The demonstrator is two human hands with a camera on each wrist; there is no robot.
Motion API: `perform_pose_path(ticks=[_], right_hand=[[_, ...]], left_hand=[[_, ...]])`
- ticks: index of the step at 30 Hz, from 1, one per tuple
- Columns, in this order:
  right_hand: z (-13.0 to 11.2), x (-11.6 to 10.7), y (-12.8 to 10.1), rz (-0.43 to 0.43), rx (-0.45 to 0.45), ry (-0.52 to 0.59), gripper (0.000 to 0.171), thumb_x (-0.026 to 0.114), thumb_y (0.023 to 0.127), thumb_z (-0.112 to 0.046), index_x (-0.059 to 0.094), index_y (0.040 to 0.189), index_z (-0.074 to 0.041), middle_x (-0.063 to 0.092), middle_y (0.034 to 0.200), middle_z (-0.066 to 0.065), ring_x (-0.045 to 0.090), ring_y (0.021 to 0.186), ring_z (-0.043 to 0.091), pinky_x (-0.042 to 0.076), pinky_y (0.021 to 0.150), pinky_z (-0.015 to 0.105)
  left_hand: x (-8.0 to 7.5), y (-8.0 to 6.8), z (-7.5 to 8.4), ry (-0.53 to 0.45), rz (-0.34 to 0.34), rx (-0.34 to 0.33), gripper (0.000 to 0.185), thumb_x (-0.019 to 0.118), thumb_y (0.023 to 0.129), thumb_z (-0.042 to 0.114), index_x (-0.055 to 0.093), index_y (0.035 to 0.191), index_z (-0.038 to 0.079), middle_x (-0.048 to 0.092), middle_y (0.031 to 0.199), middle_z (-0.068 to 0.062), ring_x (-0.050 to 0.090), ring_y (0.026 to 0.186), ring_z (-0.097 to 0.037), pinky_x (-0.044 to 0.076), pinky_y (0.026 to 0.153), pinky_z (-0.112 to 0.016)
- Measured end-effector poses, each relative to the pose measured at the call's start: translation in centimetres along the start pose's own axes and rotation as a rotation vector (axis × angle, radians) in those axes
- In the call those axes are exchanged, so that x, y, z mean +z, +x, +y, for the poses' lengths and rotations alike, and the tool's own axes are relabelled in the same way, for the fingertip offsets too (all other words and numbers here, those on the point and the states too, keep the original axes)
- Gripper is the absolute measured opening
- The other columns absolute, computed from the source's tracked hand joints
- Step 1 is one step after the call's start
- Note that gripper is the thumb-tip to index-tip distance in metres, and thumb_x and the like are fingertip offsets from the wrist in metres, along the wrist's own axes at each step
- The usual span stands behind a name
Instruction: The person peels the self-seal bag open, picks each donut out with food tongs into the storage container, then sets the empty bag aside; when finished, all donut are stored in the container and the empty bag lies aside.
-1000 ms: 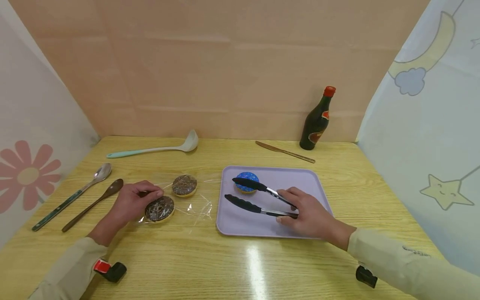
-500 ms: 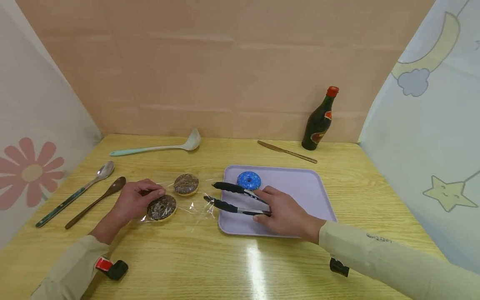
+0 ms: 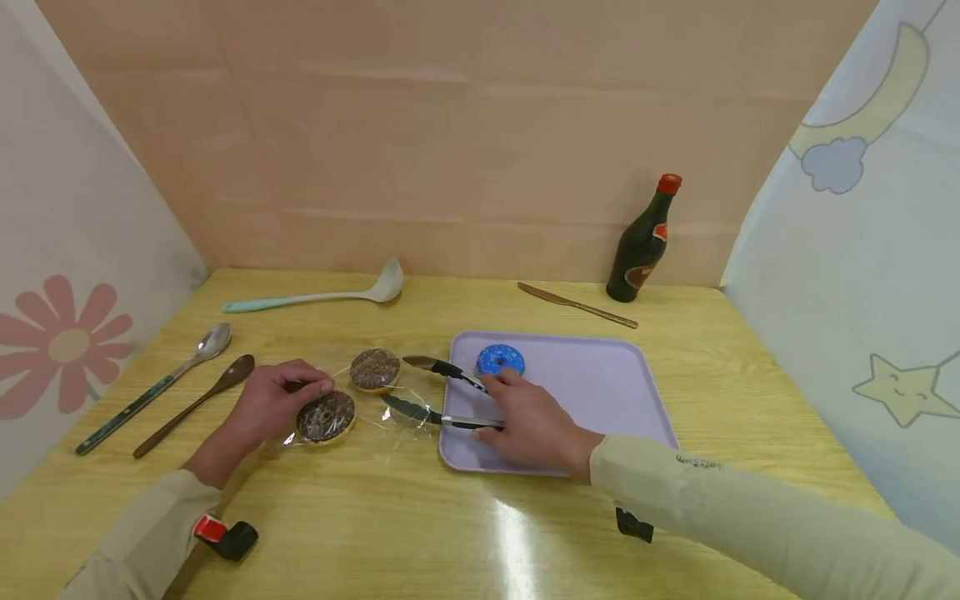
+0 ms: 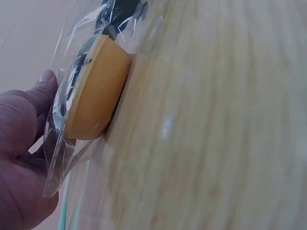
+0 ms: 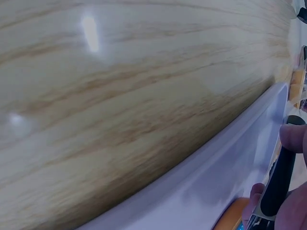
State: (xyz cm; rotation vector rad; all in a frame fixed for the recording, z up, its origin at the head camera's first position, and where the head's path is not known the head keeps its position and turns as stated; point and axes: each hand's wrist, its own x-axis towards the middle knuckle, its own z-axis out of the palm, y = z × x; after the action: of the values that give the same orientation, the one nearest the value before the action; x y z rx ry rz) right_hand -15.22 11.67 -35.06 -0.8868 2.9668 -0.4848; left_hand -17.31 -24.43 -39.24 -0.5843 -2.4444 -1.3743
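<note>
My left hand (image 3: 270, 402) pinches the near left edge of a clear plastic bag (image 4: 53, 175). Two chocolate-topped donuts are in the bag: one (image 3: 326, 417) right beside the fingers, the other (image 3: 375, 370) farther back. In my right hand (image 3: 528, 429) is a pair of black-tipped tongs (image 3: 459, 421), gripped with the arms spread. Its tips reach left over the bag's right end, close to the farther chocolate donut. Behind the right hand, a blue-iced donut (image 3: 501, 358) lies on a lilac tray (image 3: 600, 400), partly covered by the fingers.
Left of the bag lie a wooden spoon (image 3: 197, 404) and a metal spoon with a green handle (image 3: 153, 392). A ladle (image 3: 322, 295) lies at the back left. A table knife (image 3: 577, 305) and a dark bottle (image 3: 640, 242) are behind the tray.
My right hand has moved left with the tongs, from over the blue donut to the bag's right end. The left hand keeps its hold on the bag.
</note>
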Motion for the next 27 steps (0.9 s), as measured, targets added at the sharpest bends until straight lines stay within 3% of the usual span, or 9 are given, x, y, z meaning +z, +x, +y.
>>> perform_pose_path(ticks=[9,16,24,27], right_hand=[[-1.3,0.6,1.0,0.006,-0.019,-0.006,0.075,0.072,0.082,-0.041,0.044,0.136,0.003,0.048,0.128,0.017,0.056,0.102,0.030,0.048,0.081,0.043],[-1.6,0.8,1.3,0.005,-0.019,0.001,0.074,0.073,0.082,-0.040,0.045,0.135,0.003,0.049,0.126,0.018,0.058,0.099,0.032,0.048,0.081,0.044],[-1.6,1.0,1.4,0.003,-0.019,0.012,0.074,0.071,0.083,-0.043,0.045,0.136,0.003,0.049,0.128,0.017,0.056,0.105,0.031,0.047,0.086,0.043],[-1.4,1.1,1.3,0.012,-0.034,0.016,0.073,0.071,0.083,-0.041,0.046,0.135,0.004,0.049,0.129,0.018,0.056,0.106,0.033,0.047,0.086,0.043]], left_hand=[[-0.1,0.0,0.0,-0.004,0.005,0.017,0.005,0.070,0.085,0.002,0.074,0.087,0.000,0.067,0.083,-0.009,0.061,0.077,-0.007,0.048,0.065,-0.018],[0.1,0.0,0.4,-0.005,0.001,0.028,0.007,0.067,0.084,-0.008,0.072,0.088,-0.006,0.067,0.083,-0.009,0.060,0.075,-0.007,0.047,0.063,-0.018],[0.0,-0.1,3.5,0.003,0.007,0.034,0.006,0.065,0.082,-0.014,0.069,0.086,-0.012,0.065,0.080,-0.016,0.060,0.072,-0.010,0.047,0.061,-0.018],[0.0,-0.1,4.0,-0.005,0.009,0.039,0.006,0.065,0.082,-0.014,0.070,0.085,-0.011,0.065,0.079,-0.016,0.060,0.073,-0.009,0.048,0.062,-0.017]])
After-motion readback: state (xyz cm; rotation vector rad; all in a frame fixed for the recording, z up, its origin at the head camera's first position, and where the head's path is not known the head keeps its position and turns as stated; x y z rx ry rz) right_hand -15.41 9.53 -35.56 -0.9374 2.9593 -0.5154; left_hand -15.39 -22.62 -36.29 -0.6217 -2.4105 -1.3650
